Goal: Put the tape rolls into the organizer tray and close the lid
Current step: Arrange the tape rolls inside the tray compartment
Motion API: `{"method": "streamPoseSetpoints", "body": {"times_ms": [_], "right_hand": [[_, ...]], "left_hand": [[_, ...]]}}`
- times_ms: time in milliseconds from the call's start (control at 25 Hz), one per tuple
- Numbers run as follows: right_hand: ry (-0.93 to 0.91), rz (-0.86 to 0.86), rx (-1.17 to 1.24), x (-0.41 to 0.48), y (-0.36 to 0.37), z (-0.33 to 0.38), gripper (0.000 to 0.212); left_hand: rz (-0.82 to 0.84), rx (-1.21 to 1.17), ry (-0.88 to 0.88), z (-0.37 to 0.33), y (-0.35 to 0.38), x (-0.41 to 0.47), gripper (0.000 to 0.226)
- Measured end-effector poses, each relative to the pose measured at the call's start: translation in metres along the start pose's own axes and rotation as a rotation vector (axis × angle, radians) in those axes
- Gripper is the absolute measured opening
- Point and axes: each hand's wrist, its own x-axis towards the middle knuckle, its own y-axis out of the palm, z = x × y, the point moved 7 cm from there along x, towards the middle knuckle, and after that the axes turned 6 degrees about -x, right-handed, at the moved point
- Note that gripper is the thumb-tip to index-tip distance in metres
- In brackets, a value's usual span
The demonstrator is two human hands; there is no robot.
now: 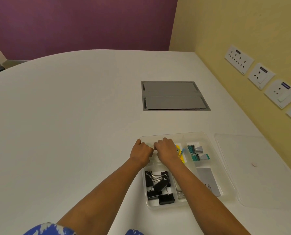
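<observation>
Left hand (141,152) and right hand (166,150) lowered side by side into the far-left compartment of the clear organizer tray (214,150), knuckles up, fingers curled under. Grip state of both: cannot tell whether clenched on anything, fingertips hidden beneath the hands. Something clear and glossy glimpsed between and below the hands (155,158), possibly a tape roll; identity not certain.

Tray resting on the white surface (73,124), near its right edge. Contents by compartment:
- Near-left: black binder clips (158,185), piled loosely.
- Centre, just right of the right hand: yellow and blue sticky flags (181,152).
- Far-right: two teal-and-grey dispensers (197,153), lying one behind the other; printing too small to read.
- Near-right: grey card (208,180) with small dark print, unreadable.

Clear lid (260,170) off the tray, lying flat on the surface just to its right.

Grey cable hatch (173,95) set into the surface beyond the tray. Wall sockets (260,75) on the yellow wall; dark labels not legible.
</observation>
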Motion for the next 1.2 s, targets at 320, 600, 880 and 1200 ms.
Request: {"method": "streamPoseSetpoints", "body": {"times_ms": [320,600,880,1200], "right_hand": [[0.074,-0.088,0.208,-0.001,-0.024,-0.021,0.023],[-0.021,0.018,0.096,-0.009,-0.016,-0.006,0.026],[-0.082,0.095,-0.058,-0.010,-0.009,0.006,0.029],[-0.082,0.129,0.054,-0.012,-0.003,0.006,0.027]], "left_hand": [[-0.005,0.069,-0.030,-0.005,0.003,-0.001,0.026],[-0.115,-0.025,-0.070,-0.004,-0.001,-0.005,0.026],[-0.122,-0.065,-0.117,0.000,0.000,-0.005,0.030],[-0.093,0.046,-0.112,-0.003,0.002,-0.002,0.024]]}}
